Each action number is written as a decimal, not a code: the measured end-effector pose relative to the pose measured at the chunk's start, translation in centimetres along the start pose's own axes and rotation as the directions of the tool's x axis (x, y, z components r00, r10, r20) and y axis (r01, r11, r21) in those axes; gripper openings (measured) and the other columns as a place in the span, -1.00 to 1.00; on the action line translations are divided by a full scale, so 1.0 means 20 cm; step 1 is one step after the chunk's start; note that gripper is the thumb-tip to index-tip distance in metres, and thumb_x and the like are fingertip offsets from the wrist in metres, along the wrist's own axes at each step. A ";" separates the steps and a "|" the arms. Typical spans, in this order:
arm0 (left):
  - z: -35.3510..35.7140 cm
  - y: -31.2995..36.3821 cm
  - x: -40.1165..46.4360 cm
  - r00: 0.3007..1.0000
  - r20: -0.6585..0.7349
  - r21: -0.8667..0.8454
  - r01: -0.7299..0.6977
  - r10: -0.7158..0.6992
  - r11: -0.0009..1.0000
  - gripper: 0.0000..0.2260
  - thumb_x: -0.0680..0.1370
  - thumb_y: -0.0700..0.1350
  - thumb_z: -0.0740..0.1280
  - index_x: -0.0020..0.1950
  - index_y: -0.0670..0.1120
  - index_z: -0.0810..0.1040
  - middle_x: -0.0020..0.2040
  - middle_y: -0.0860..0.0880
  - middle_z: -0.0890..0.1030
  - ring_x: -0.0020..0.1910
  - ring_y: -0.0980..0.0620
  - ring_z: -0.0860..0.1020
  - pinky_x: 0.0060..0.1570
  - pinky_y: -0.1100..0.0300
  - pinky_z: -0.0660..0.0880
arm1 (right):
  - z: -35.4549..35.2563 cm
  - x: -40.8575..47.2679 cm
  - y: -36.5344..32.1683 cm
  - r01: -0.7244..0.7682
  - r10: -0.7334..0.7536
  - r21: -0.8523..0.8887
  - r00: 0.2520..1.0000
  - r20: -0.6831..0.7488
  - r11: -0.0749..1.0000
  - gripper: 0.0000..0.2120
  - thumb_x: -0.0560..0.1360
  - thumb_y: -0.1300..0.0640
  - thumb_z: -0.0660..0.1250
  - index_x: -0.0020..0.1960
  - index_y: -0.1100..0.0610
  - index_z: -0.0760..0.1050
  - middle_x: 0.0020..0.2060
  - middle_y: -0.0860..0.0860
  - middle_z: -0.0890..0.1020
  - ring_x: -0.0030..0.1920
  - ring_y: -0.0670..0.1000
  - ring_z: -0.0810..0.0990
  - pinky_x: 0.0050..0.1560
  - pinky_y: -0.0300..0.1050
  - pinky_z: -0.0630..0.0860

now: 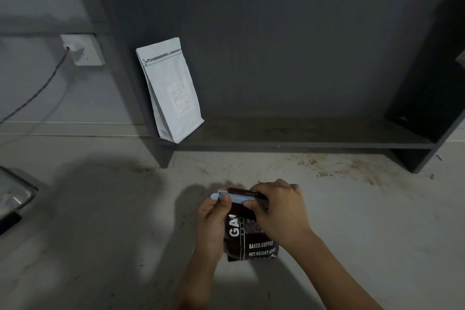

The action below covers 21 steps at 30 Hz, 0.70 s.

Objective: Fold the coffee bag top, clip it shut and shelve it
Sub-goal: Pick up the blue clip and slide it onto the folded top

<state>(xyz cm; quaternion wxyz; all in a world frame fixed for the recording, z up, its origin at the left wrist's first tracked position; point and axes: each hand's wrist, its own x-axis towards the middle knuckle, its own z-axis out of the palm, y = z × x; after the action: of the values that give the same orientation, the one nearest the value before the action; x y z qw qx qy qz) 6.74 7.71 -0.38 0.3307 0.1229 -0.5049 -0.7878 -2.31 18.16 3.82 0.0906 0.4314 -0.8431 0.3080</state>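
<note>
A dark coffee bag (251, 241) printed "BAKED.COFFEE" stands on the pale counter (100, 221) near the front. Its top is folded over, and a light blue clip (236, 197) lies across the fold. My left hand (214, 219) holds the bag's left side, thumb and fingers pinching the clip's left end. My right hand (279, 211) covers the bag's upper right and presses on the clip's right end. The dark shelf (302, 134) runs behind the bag, a little above the counter.
A white coffee bag (171, 93) stands upright at the shelf's left end. A wall socket (83, 50) with a plug and cable is at the left. A metal tray edge (12, 196) shows at far left. Coffee stains mark the counter under the shelf.
</note>
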 end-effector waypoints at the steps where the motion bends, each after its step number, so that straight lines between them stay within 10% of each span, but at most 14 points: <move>1: -0.01 0.00 0.01 1.000 0.005 0.013 -0.001 0.001 1.000 -0.61 0.30 0.18 0.51 -0.10 -0.11 0.69 -0.23 -0.06 0.73 -0.23 0.02 0.69 -0.29 0.26 0.59 | 0.00 0.00 0.00 0.012 -0.012 0.007 1.000 0.001 1.000 -0.85 0.38 -0.07 0.35 -0.09 -0.04 0.55 -0.23 -0.09 0.68 -0.12 0.01 0.54 -0.05 -0.06 0.33; 8: -0.07 -0.01 0.03 1.000 -0.007 0.159 0.017 -0.016 0.987 -0.68 0.33 0.18 0.47 -0.05 0.01 0.68 -0.15 -0.01 0.74 -0.18 0.09 0.69 -0.27 0.33 0.58 | -0.07 -0.01 0.12 -0.136 0.153 0.370 0.988 -0.017 0.919 -0.66 0.31 0.08 0.49 0.06 -0.05 0.52 -0.12 -0.29 0.53 -0.15 -0.31 0.52 -0.16 -0.54 0.42; 13: -0.13 -0.09 0.04 0.994 -0.011 0.424 0.105 -0.111 0.900 -0.86 0.51 -0.29 0.33 0.05 -0.20 0.62 -0.20 0.04 0.75 -0.20 0.10 0.70 -0.28 0.35 0.56 | -0.02 -0.06 0.24 -0.303 0.290 0.534 0.951 0.111 0.789 -0.86 0.39 0.20 0.42 -0.07 0.04 0.57 -0.18 -0.07 0.69 -0.16 -0.15 0.64 -0.14 -0.17 0.62; 21: -0.11 -0.10 0.06 0.998 -0.021 0.509 0.060 -0.057 0.859 -0.78 0.53 -0.33 0.31 -0.13 -0.02 0.62 -0.29 0.15 0.73 -0.31 0.21 0.67 -0.35 0.42 0.52 | 0.10 -0.09 0.31 -0.401 0.232 0.483 0.898 0.374 0.778 -0.65 0.34 0.15 0.46 0.10 0.02 0.50 -0.07 -0.15 0.65 0.00 -0.17 0.60 -0.08 -0.36 0.52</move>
<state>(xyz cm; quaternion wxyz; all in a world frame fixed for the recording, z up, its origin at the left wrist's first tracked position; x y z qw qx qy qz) 6.28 5.88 -3.07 0.2640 0.2231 -0.6901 -0.6359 -5.87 20.94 -1.25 -0.2165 0.3301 -0.7837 0.4795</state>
